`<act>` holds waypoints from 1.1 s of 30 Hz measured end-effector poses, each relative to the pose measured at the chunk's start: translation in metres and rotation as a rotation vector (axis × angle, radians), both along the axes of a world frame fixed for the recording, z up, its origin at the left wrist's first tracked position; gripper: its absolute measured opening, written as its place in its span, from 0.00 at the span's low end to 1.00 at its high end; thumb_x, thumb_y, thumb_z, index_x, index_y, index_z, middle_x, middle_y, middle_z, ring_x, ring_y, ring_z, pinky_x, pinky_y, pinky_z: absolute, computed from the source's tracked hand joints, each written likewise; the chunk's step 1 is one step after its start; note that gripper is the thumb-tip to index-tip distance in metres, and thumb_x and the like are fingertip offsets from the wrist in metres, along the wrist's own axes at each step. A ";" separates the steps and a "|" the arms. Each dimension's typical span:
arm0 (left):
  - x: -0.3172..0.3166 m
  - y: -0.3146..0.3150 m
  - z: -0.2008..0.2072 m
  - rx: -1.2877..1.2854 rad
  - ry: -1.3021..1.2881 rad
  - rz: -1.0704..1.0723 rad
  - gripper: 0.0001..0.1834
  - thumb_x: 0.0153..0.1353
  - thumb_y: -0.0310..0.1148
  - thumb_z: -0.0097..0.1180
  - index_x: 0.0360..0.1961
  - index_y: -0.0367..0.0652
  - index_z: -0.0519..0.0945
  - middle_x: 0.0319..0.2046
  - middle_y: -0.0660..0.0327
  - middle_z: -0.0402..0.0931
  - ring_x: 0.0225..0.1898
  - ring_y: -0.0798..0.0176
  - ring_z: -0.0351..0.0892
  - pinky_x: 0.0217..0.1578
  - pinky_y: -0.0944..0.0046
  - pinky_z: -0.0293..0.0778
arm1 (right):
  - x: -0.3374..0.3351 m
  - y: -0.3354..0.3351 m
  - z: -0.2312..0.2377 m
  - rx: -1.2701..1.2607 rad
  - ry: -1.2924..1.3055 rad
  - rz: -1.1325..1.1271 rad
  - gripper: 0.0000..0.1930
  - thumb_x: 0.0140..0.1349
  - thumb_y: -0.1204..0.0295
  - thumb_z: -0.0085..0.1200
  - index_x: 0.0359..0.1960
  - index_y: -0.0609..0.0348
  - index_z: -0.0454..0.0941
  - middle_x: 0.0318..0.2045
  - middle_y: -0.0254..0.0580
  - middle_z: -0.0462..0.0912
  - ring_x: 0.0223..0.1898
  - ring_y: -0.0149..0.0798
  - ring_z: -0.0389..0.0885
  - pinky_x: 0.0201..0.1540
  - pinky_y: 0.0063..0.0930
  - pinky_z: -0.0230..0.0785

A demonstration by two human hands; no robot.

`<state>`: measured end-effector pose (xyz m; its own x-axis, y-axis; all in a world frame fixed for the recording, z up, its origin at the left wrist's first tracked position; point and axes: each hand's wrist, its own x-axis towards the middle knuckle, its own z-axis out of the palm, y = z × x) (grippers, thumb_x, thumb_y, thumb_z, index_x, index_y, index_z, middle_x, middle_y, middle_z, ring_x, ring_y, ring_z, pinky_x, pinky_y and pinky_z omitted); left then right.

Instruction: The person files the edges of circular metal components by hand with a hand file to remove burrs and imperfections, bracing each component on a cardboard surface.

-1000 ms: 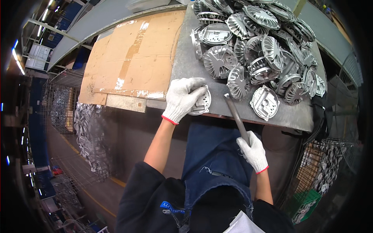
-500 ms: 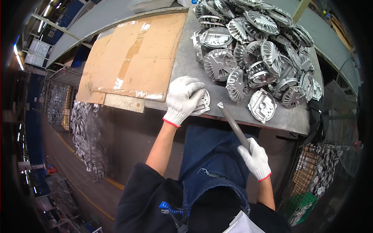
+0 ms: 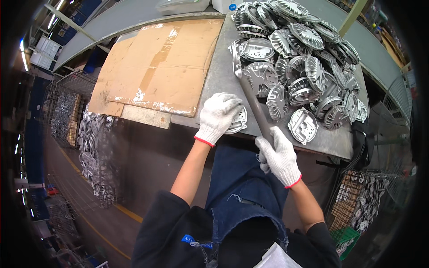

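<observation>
My left hand (image 3: 218, 117), in a white knitted glove with a red cuff, grips a round silver metal casting (image 3: 240, 119) at the table's front edge; the glove covers much of it. My right hand (image 3: 281, 160), gloved alike, is wrapped round the lower end of a long grey metal bar (image 3: 255, 105). The bar slants up and leftward past the held casting, its bright tip near the pile of finned castings (image 3: 308, 76). Another round casting (image 3: 303, 125) lies by itself to the right of the bar, its recessed face up.
A taped cardboard sheet (image 3: 156, 67) covers the left of the grey metal tabletop (image 3: 210, 96). Wire cages with metal parts (image 3: 96, 154) stand at the lower left. More parts and a green crate (image 3: 344, 241) are at the lower right. A clear plastic bin (image 3: 183, 5) sits behind.
My right hand has risen up and left with the bar, its tip now farther over the table. The left hand keeps its grip on the casting. The whole view has shifted slightly.
</observation>
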<state>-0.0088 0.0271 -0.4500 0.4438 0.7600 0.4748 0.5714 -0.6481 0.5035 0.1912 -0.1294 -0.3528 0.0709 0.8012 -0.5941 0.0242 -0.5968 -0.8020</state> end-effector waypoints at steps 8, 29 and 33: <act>-0.001 -0.006 -0.001 0.017 0.005 0.059 0.09 0.60 0.38 0.75 0.39 0.47 0.94 0.45 0.62 0.92 0.52 0.52 0.90 0.54 0.53 0.85 | 0.000 -0.012 -0.037 0.613 -0.809 0.089 0.20 0.72 0.60 0.69 0.60 0.56 0.84 0.48 0.49 0.90 0.45 0.56 0.91 0.50 0.47 0.82; -0.003 -0.005 0.001 -0.035 0.039 0.065 0.10 0.61 0.38 0.74 0.41 0.48 0.96 0.46 0.61 0.92 0.52 0.52 0.89 0.55 0.55 0.84 | 0.005 0.006 -0.028 0.574 -1.064 0.416 0.21 0.82 0.52 0.59 0.58 0.58 0.77 0.21 0.51 0.86 0.21 0.54 0.88 0.25 0.49 0.77; -0.001 -0.004 0.000 0.017 -0.064 0.060 0.11 0.60 0.39 0.75 0.41 0.48 0.96 0.46 0.62 0.92 0.54 0.53 0.89 0.55 0.55 0.84 | -0.004 0.007 -0.015 0.809 -0.944 0.086 0.19 0.82 0.53 0.60 0.58 0.56 0.77 0.21 0.49 0.86 0.21 0.53 0.88 0.25 0.48 0.77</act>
<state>-0.0095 0.0230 -0.4504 0.3660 0.7757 0.5141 0.5761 -0.6227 0.5295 0.1872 -0.1221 -0.3674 0.1301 0.9362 0.3265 0.8052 0.0923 -0.5858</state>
